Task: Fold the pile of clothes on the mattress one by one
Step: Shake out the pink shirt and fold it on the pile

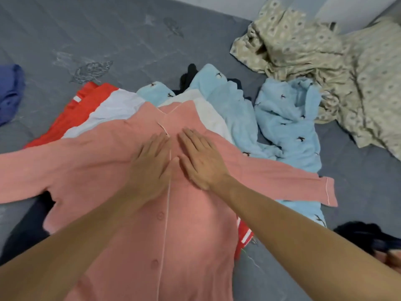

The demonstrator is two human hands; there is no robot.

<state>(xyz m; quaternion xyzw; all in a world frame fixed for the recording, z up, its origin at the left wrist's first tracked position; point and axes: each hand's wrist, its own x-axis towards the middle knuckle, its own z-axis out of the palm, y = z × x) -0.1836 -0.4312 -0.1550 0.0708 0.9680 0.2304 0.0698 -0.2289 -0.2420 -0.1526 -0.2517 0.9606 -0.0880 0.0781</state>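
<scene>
A pink buttoned pyjama top (191, 231) lies spread face up on the grey mattress (86, 35), both sleeves stretched out sideways. My left hand (152, 164) and my right hand (199, 157) rest flat on its chest, side by side, fingers straight, on either side of the button placket. Under the pink top lie a red and white garment (86, 107), a white garment (208, 111) and a light blue fleece piece (230, 98) with small dark bird prints. A second light blue piece (288, 124) lies crumpled to the right.
A beige floral sheet (338, 68) is bunched at the back right. A blue cloth (9, 92) sits at the left edge. Dark garments lie at the lower right (366, 237), lower left (28, 227) and behind the pile (188, 77). A wall rises at the top right.
</scene>
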